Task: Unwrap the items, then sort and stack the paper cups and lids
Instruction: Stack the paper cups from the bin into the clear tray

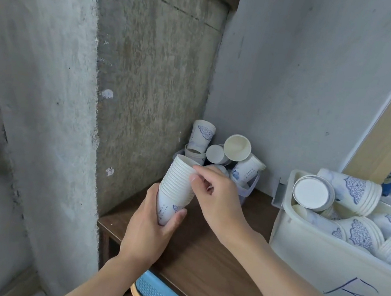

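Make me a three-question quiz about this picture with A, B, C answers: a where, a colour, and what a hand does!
1. Where is the white bin? A) on the floor B) on the wooden counter C) on the wall
2. What colour is the pattern on the cups? A) blue B) red C) green
3. What does the left hand do? A) lies flat B) points C) holds the cup stack
Answers: B, the bin rests on the counter; A, blue prints show; C, its fingers wrap the stack's bottom.
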Tool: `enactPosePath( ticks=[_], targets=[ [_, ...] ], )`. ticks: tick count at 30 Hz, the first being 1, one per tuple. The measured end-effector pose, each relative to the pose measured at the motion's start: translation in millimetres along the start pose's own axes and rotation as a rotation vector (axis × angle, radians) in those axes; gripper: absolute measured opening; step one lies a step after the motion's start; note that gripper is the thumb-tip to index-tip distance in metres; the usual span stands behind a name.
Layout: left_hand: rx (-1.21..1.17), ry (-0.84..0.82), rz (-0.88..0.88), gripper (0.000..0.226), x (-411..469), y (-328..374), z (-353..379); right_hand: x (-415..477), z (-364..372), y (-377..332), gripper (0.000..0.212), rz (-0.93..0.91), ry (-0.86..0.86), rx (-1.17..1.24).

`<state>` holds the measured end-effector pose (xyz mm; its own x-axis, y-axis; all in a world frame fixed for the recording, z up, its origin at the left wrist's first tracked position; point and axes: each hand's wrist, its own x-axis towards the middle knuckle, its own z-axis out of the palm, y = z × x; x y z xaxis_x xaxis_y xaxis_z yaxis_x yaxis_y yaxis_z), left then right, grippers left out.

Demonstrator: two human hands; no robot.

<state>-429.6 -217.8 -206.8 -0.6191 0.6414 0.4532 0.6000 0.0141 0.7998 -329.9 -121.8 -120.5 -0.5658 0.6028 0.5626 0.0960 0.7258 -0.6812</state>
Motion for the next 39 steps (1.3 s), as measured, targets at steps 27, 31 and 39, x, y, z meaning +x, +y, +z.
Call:
enactPosePath(
  ticks=[27,31,39],
  targets=[
    [-0.017,0.197,-0.048,0.061,0,-1,7,79,14,67,0.043,0.383,0.144,-0.54],
    [-0.011,0.199,-0.059,0.063,0,-1,7,83,12,67,0.044,0.429,0.072,-0.541],
    [0.002,0.193,-0.051,0.064,1,-2,8,70,11,65,0.043,0.271,0.301,-0.449]
  ],
)
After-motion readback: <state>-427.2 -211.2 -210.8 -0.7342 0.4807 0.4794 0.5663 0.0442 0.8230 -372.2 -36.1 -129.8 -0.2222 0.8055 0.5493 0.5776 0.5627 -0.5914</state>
